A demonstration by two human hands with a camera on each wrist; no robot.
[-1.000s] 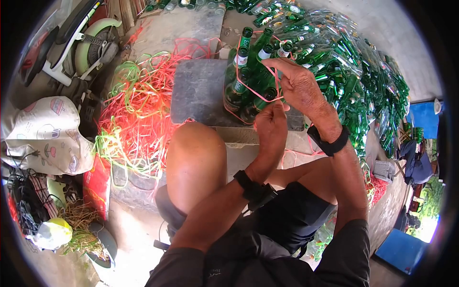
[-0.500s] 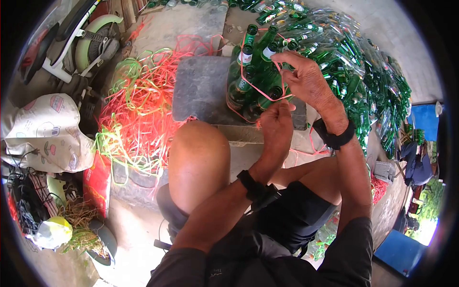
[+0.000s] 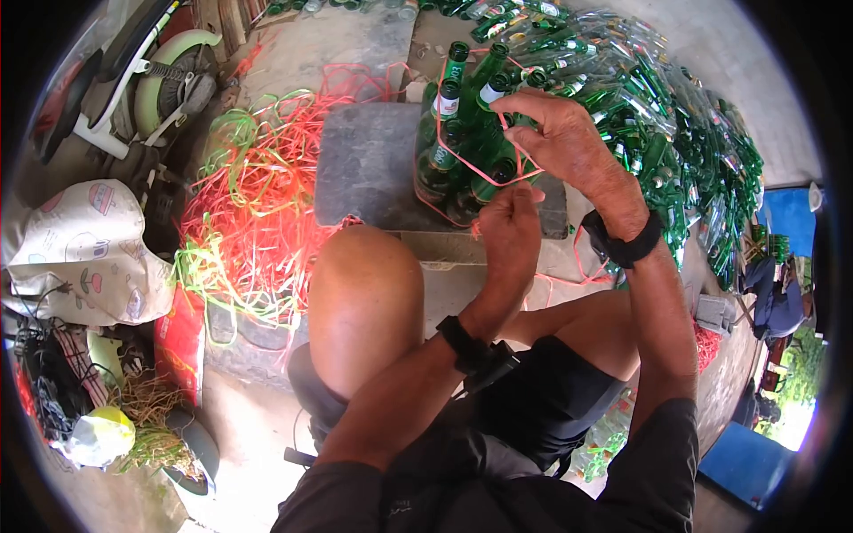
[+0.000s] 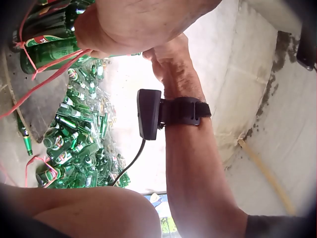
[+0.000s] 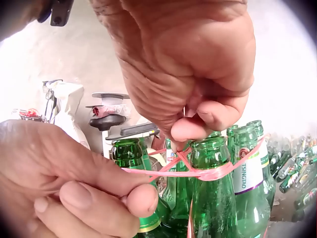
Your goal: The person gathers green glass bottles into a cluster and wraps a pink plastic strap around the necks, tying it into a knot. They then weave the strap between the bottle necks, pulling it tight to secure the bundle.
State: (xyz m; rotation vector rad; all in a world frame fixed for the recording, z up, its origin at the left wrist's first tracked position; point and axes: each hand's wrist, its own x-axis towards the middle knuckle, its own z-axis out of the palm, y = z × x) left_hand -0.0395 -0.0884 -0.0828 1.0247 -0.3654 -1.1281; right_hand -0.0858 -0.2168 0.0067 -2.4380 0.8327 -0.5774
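A cluster of green glass bottles (image 3: 488, 62) stands upright on a dark slab (image 3: 364, 169), with pink plastic strap (image 3: 465, 163) looped round the bottle necks and lower down. My left hand (image 3: 513, 226) pinches the strap between thumb and fingers at the near right side of the cluster. Just above it, my right hand (image 3: 573, 142) pinches another stretch of strap with its fingertips. In the right wrist view the strap (image 5: 218, 172) is wound round one bottle neck and crosses itself under the right fingertips. One bottle's label reads Tsingtao (image 5: 247, 176).
A tangled heap of red and green strap (image 3: 258, 213) lies left of the slab. Behind and to the right rises a large pile of bottles (image 3: 657, 115). A bent knee (image 3: 366, 284) is close before the slab. A scooter (image 3: 133, 80) stands at far left.
The right hand has shifted slightly away from the bottles, toward the right, and its thumb and forefinger have changed position on the strap. The left hand stays nearly in place, still pinching.
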